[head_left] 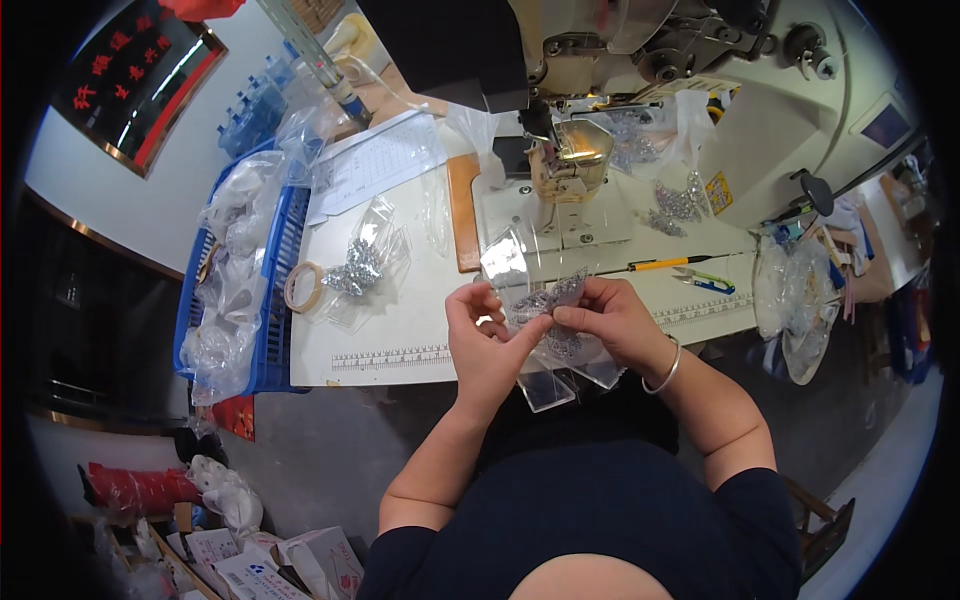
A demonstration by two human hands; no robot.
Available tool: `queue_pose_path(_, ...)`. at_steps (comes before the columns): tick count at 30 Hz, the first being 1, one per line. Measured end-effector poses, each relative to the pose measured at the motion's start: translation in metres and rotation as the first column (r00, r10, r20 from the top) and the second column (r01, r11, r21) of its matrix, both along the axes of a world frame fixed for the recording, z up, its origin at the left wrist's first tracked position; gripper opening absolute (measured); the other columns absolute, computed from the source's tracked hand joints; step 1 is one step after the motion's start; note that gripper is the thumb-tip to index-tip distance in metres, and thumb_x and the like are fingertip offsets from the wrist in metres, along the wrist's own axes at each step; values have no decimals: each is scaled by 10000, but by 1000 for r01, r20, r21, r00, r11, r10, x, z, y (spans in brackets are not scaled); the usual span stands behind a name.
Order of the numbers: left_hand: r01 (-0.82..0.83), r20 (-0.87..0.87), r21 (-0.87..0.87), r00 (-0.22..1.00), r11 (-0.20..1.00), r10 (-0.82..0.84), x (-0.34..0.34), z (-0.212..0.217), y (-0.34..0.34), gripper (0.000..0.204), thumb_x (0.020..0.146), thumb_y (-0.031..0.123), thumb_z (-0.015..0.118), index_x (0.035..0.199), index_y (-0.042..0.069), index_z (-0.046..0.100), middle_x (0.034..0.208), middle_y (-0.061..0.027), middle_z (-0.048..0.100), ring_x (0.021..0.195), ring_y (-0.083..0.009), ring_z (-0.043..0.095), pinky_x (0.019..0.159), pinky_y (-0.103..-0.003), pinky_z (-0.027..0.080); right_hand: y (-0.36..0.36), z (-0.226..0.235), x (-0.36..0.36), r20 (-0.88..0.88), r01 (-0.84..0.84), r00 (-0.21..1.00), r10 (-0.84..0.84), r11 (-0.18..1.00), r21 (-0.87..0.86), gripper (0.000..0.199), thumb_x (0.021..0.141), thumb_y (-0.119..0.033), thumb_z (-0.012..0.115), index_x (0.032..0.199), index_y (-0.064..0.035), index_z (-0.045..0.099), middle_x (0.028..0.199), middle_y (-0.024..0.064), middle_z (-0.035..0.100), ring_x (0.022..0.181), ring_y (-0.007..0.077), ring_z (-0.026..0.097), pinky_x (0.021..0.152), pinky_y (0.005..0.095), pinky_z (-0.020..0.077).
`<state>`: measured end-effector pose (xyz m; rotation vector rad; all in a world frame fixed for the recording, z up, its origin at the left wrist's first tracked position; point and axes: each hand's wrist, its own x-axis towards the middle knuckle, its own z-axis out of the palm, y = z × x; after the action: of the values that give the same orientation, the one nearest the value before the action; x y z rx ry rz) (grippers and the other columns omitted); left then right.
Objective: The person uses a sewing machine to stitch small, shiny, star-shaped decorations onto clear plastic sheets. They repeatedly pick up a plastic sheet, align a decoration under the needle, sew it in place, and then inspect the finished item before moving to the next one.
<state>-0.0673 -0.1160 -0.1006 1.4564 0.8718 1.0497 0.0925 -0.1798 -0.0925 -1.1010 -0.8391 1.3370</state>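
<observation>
In front of the sewing machine's needle area (pixel 575 165), at the near edge of the white table, I hold a silver, glittery, bow- or butterfly-like piece (pixel 568 289) with clear plastic film (pixel 546 389) around it. My left hand (pixel 485 345) pinches its left side, the thumb reaching toward the middle. On the other side my right hand (pixel 625 322), with a bangle on the wrist, grips it between thumb and fingers. Both thumbs almost meet at the centre. Film corners stick out above and below the hands. The fingers partly hide the piece.
A similar silver piece (pixel 358 272) in film lies left, beside a tape roll (pixel 303 287). Farther left stands a blue basket (pixel 272 290) of plastic-wrapped items. An orange pen (pixel 662 264) and green-handled thread snips (pixel 706 280) lie right. Papers (pixel 385 160) lie at the back left.
</observation>
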Motion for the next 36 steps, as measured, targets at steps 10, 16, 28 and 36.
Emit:
queue_pose_path(10,426,353,-379,887,821,-298,-10,-5,5,289,825,47,626,1096,-19,551,941,-55,612,836,-106,570,741,-244,480,1,4,-6,138,73,988,-72,997,1,157,798,-146,678,822,3,634,710,31,633,638,62,559,593,196,440)
queue_pose_path(16,480,464,-450,846,753,-262,-10,0,8,309,843,58,584,1136,-9,516,957,-71,604,831,-127,583,700,-251,495,2,0,-3,105,69,992,-66,997,-28,151,801,-134,670,826,10,631,712,33,628,644,63,559,589,190,436)
queue_pose_path(28,441,319,-435,891,785,-324,-14,-2,6,231,864,71,563,1082,-4,548,966,-77,604,812,-131,600,672,-257,521,4,-5,-8,111,111,988,-111,994,10,150,798,-128,666,830,13,626,735,36,631,654,71,559,604,216,454)
queue_pose_path(36,428,186,-356,904,831,-385,-12,-18,19,151,871,112,580,957,-8,614,848,-51,613,715,-104,574,587,-239,476,3,5,-5,740,31,637,-213,967,252,209,770,-150,696,829,31,609,774,57,588,658,98,567,603,255,486)
